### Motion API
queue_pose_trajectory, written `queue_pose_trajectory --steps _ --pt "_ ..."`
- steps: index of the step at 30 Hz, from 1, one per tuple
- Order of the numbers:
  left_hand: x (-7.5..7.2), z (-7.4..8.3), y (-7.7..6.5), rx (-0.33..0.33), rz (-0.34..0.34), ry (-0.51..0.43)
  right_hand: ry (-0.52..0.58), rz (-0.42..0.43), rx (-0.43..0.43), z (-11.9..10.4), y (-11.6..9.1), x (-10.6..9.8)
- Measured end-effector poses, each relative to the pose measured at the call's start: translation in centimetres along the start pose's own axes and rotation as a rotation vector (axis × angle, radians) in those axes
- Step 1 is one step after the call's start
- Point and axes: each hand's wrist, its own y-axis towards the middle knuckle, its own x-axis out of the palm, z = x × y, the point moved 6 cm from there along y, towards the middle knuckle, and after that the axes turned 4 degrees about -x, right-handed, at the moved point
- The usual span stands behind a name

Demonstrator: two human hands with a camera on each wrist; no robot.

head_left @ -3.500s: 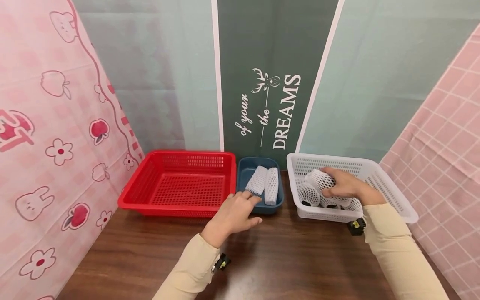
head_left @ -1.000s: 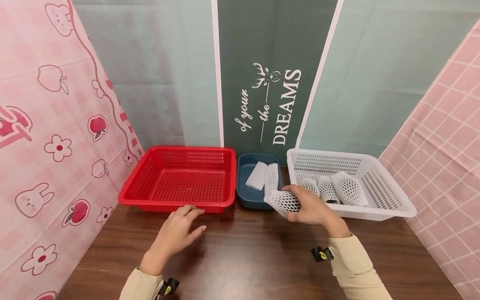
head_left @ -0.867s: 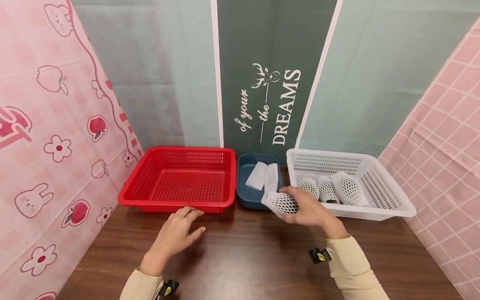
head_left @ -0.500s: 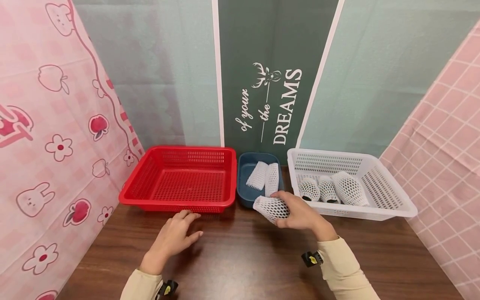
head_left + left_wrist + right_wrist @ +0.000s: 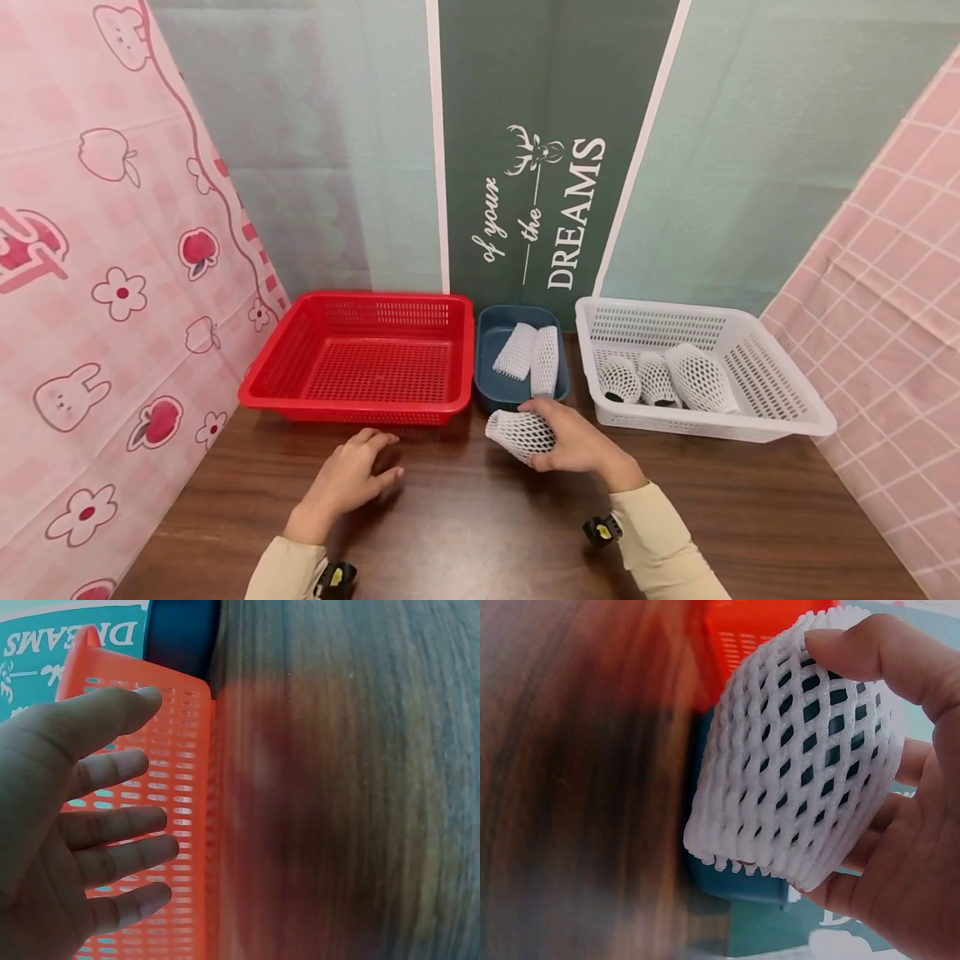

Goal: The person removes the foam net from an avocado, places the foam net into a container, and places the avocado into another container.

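Observation:
My right hand (image 5: 570,442) grips a white foam net sleeve (image 5: 523,433) above the table, just in front of the small blue basin (image 5: 498,397). Through its mesh in the right wrist view, something dark shows inside the sleeve (image 5: 795,757), but its kind is hidden. The thumb presses one side and the fingers lie behind. Near the red basket's front wall, my left hand (image 5: 348,477) hovers with relaxed fingers and holds nothing. The left wrist view has this hand (image 5: 90,825) spread beside the red basket. Two flat white foam nets (image 5: 516,352) lie in the blue basin.
The red basket (image 5: 360,414) stands left on the brown wooden table (image 5: 465,533). At right, a white basket (image 5: 780,392) contains several foam-netted items (image 5: 701,379), some with dark ends. Printed cloths hang behind and at both sides.
My right hand has taken a netted item out of the white basket and carried it left, past the blue basin's front. My left hand has moved from the blue basin to before the red basket.

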Motion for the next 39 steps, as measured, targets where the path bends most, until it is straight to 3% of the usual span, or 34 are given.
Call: queue_pose_trajectory --steps 12,21,31,39 --pt "1.8 -0.1 1.2 -0.042 -0.005 -0.024 0.010 -0.059 0.027 0.2 1.2 3.1" --pt "2.9 0.9 1.8 -0.013 -0.015 -0.064 0.012 -0.090 0.051 0.7 1.5 4.2" --pt "2.6 1.2 1.7 -0.045 -0.046 -0.083 0.000 -0.121 0.071 0.4 1.2 3.8" --pt "0.4 2.7 2.1 -0.005 0.010 -0.110 0.002 -0.043 0.068 -0.5 0.9 1.2"
